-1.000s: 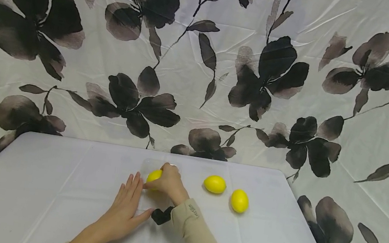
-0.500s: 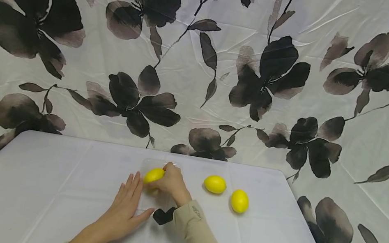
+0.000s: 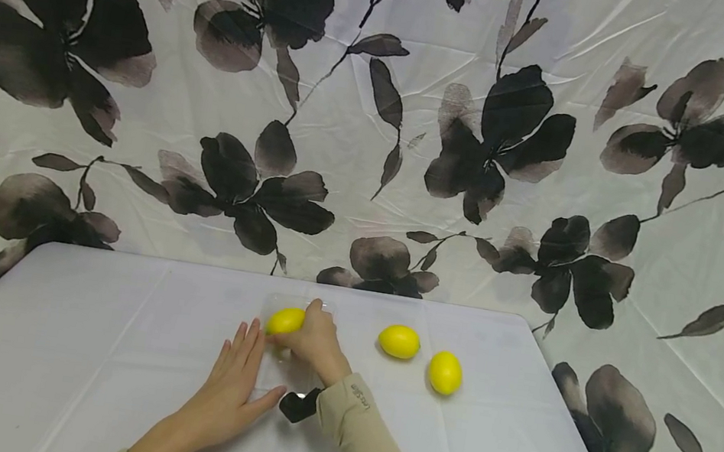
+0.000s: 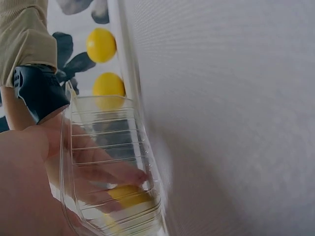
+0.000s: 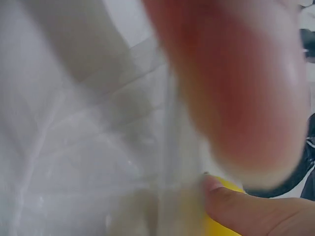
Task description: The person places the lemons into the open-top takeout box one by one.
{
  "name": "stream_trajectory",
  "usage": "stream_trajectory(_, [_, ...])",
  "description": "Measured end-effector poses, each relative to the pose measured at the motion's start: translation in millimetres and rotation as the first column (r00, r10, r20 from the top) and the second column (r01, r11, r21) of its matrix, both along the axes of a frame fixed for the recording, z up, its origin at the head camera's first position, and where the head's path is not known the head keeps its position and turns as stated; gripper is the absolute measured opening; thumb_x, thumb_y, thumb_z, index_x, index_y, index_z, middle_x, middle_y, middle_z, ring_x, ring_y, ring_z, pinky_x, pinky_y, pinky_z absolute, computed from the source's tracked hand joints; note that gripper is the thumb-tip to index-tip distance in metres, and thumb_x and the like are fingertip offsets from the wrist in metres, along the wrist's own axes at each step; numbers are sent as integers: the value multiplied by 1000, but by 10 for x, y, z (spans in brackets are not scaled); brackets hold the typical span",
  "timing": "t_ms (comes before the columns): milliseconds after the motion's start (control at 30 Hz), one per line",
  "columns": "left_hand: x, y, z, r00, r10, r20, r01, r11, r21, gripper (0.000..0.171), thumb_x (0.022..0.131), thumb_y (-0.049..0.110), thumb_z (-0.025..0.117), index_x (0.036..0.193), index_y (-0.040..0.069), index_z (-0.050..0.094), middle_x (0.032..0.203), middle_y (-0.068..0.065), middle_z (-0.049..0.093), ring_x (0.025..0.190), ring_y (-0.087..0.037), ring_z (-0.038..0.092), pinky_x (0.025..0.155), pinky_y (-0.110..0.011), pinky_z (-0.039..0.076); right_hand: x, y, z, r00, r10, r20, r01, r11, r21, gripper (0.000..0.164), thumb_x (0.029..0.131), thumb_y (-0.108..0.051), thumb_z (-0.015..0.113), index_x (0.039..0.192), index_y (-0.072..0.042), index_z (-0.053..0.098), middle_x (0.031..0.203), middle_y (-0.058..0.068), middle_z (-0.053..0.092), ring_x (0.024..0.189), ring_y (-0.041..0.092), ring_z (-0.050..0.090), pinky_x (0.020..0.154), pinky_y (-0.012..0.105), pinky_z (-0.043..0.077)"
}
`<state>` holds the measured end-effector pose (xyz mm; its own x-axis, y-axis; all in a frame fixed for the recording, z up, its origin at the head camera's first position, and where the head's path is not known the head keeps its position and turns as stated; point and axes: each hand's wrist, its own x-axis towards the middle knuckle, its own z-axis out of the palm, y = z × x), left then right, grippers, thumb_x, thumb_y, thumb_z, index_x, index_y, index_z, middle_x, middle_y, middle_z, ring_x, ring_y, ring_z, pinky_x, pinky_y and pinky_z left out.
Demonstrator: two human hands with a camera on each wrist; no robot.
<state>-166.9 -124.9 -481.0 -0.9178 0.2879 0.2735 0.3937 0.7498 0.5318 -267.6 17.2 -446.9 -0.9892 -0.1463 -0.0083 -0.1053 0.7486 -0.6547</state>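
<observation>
Here, the right grip [image 3: 314, 340] pinches a lemon [image 3: 285, 320] inside the box [image 4: 115, 150]; the left grip [image 3: 228, 389], fingers straight, lies at the box's left side. Two other lemons [image 3: 398, 341] sit right of the box on the counter [image 3: 74, 348]. That box looks light, so a sideways knock could shift it; letting go early might roll the lemon.

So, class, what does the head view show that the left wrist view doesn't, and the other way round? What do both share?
Only the head view: the whole left hand, fingers straight, and the far corners of the white table.

Only the left wrist view: distinct ridges along the clear container.

Both: that container, the right hand, the lemon it grips, two other lemons, a tan sleeve and the flowered backdrop.
</observation>
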Motion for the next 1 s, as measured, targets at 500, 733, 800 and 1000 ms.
stream_trajectory(500, [-16, 1, -46, 1000, 20, -20, -20, 1000, -8, 93, 96, 47, 61, 152, -12, 16, 162, -28, 6, 149, -45, 2, 116, -63, 9, 40, 39, 179, 995, 41, -90, -34, 996, 84, 45, 75, -15, 86, 107, 7, 65, 93, 16, 69, 83, 28, 66, 76, 39, 56])
stream_trajectory(733, [-19, 13, -46, 1000, 13, -20, -14, 1000, -16, 93, 96, 51, 58, 152, -12, 18, 162, -28, 6, 149, -45, 2, 116, -64, 9, 64, 92, 231, 988, 53, -143, -39, 994, 104, 46, 74, -10, 85, 112, 8, 66, 105, 21, 69, 97, 37, 66, 86, 45, 55])
stream_trajectory(800, [-16, 13, -41, 1000, 13, -19, -14, 1000, -22, 93, 97, 51, 57, 152, -12, 18, 162, -28, 6, 149, -45, 2, 116, -64, 9, 72, 115, 247, 989, 55, -138, -42, 994, 99, 45, 74, -10, 85, 112, 7, 66, 106, 21, 69, 99, 38, 64, 88, 46, 54])
stream_trajectory(1000, [-6, 13, -12, 1000, 25, -8, -26, 999, -21, 92, 97, 51, 57, 152, -12, 19, 162, -28, 6, 149, -45, 1, 117, -62, 8, 77, 185, 253, 994, 44, -96, -38, 997, 60, 40, 75, -8, 84, 109, 5, 68, 106, 19, 68, 95, 32, 62, 87, 43, 54])
